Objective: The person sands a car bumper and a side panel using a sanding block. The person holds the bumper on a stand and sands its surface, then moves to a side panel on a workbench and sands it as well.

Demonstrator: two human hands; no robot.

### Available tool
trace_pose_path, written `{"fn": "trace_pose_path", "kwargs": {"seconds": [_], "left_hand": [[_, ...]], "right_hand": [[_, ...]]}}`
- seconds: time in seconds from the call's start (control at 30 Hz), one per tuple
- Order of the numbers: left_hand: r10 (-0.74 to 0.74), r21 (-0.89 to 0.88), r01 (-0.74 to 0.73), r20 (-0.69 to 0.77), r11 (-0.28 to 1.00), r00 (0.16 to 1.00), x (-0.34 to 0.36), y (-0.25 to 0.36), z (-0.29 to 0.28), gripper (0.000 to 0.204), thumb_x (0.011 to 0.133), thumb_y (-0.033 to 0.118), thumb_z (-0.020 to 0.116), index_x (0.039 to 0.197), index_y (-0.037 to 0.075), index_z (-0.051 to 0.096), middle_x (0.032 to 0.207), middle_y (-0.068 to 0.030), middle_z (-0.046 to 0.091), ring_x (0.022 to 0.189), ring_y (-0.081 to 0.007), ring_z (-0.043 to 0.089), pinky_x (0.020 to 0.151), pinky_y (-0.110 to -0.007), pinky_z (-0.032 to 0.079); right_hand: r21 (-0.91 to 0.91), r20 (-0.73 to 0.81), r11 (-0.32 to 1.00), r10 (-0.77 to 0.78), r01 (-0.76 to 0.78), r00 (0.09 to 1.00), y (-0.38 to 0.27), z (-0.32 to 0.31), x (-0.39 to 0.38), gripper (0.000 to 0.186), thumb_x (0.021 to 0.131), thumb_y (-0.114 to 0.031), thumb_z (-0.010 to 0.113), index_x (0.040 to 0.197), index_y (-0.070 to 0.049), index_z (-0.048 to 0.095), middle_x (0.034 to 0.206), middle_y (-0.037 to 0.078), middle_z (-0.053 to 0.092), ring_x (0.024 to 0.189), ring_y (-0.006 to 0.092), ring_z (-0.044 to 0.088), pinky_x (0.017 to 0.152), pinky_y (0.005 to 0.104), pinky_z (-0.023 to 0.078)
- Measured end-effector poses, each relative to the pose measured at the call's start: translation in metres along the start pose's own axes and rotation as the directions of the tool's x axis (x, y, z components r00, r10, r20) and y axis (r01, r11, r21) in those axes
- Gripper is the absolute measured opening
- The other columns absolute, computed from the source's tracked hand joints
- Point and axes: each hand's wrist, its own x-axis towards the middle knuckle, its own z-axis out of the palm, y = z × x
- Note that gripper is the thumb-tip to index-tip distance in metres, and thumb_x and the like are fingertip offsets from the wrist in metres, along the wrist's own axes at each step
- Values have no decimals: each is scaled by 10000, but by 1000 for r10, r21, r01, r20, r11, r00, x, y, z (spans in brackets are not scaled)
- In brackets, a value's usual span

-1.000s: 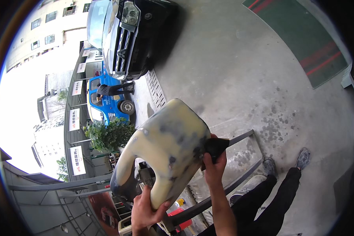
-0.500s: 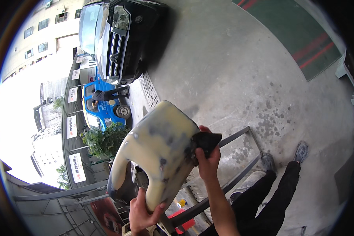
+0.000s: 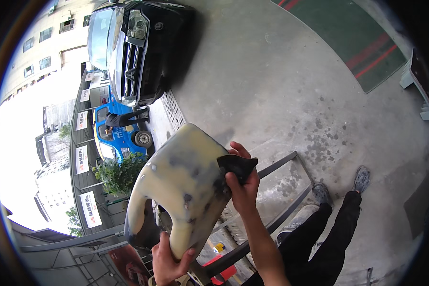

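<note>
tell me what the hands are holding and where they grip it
The left hand grips the lower end of a cream, filler-patched car body panel. The right hand presses a dark sanding pad against the panel's right edge.

We had one view only: a wide fisheye camera worn on the head, looking steeply down, straight edges bending toward the rim. It sat close above both hands, the right hand's fingers (image 3: 236, 183) near frame centre. Beyond the fingers lay concrete floor (image 3: 291, 71); below them, our legs.
</note>
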Motion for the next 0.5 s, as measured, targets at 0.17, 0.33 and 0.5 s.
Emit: {"fn": "trace_pose_path", "kwargs": {"seconds": [0.17, 0.33, 0.5], "left_hand": [[19, 72, -21, 38, 997, 999, 3, -6, 0, 532, 776, 413, 769, 917, -23, 498, 679, -167, 591, 588, -343, 613, 591, -374, 490], [-1, 23, 0, 35, 1000, 999, 7, -7, 1, 533, 778, 408, 763, 928, -28, 496, 688, -172, 594, 597, -361, 604, 590, -383, 486], [-17, -11, 17, 21, 1000, 1000, -1, -8, 0, 543, 763, 402, 769, 955, -35, 510, 696, -171, 600, 618, -344, 618, 614, -373, 493]], "right_hand": [[65, -31, 997, 33, -31, 999, 3, -4, -16, 465, 923, -155, 738, 1322, 22, 578, 1516, 115, 464, 1310, 184, 510, 1089, 313, 412], [-119, 73, 992, -34, 43, 997, 0, -8, 15, 452, 926, -149, 721, 1315, 26, 573, 1499, 132, 462, 1325, 199, 490, 1089, 326, 402], [-37, -43, 999, 9, -11, 999, 10, -8, -17, 462, 922, -182, 745, 1302, 23, 580, 1492, 136, 469, 1323, 204, 490, 1086, 329, 405]]}}
